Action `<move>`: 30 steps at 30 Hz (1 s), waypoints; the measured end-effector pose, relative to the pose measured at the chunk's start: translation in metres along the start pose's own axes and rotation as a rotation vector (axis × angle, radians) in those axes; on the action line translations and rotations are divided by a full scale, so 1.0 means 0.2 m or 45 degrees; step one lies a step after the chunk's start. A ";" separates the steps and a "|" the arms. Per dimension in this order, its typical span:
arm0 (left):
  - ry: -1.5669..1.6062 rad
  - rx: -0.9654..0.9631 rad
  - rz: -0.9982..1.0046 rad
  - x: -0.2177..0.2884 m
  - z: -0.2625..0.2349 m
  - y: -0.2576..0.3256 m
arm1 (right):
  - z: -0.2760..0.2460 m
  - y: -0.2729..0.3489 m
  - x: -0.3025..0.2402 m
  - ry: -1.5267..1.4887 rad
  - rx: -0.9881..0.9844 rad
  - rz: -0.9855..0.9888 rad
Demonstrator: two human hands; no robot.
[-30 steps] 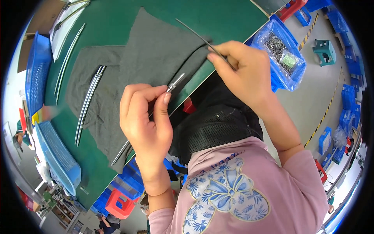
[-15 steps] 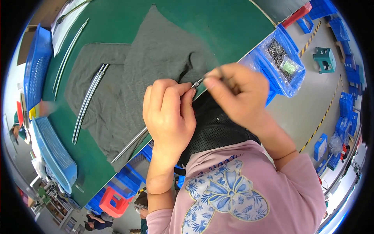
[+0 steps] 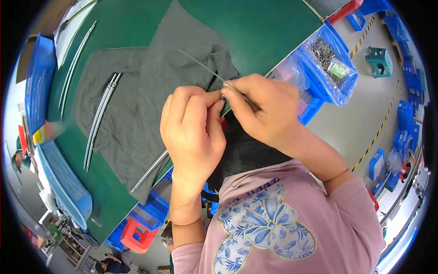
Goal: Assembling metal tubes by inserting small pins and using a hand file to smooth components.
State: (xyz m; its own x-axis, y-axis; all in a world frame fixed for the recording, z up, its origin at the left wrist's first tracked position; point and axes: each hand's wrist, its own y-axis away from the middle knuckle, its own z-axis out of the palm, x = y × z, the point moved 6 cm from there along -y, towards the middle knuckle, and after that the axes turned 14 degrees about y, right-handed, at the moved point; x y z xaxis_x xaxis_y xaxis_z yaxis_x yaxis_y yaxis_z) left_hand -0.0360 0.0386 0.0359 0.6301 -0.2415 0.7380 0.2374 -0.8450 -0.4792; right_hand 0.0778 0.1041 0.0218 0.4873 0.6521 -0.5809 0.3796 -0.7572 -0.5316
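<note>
My left hand (image 3: 192,130) is closed round a silver metal rod (image 3: 149,171). Its lower part slants down and left past my wrist; its upper end is mostly covered by my fingertips. Pinched in my right hand (image 3: 264,107) is a thin, needle-like metal rod (image 3: 200,64), pointing up and left over the cloth. The fingertips of both hands nearly meet at the table's edge. Beneath them lies a grey cloth (image 3: 118,105) with a bunched fold near my fingers. Several silver rods (image 3: 100,116) rest side by side on its left part.
More rods (image 3: 75,68) lie on the green table (image 3: 269,27) at the left. Two blue baskets (image 3: 64,182) line its far left side. To the right, a blue bin (image 3: 329,32) holds a bag of small metal parts (image 3: 323,55). A green stool (image 3: 379,61) stands on the floor.
The thin rod in my right hand now shows clearly, reaching up and left across the cloth. My right hand has moved slightly left; the metal fitting seen between my hands is now covered.
</note>
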 end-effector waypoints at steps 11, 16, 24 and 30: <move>-0.039 -0.026 -0.090 -0.01 -0.02 0.00 | -0.07 -0.07 0.20 0.045 -0.053 0.394; -0.044 -0.015 -0.083 0.00 -0.02 0.01 | -0.08 -0.07 0.20 -0.001 -0.061 0.374; -0.072 -0.021 -0.093 0.01 -0.02 0.02 | -0.08 -0.06 0.19 0.017 -0.016 0.274; -0.064 -0.051 -0.144 0.02 -0.02 0.01 | -0.07 -0.06 0.20 -0.040 -0.022 0.253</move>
State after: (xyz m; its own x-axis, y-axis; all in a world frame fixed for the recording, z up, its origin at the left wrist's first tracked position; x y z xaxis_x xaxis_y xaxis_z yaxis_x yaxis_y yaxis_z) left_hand -0.0357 0.0336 0.0394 0.6376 -0.1202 0.7609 0.2797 -0.8842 -0.3741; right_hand 0.1042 0.1386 0.0145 0.5290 0.4903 -0.6927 0.2916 -0.8715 -0.3942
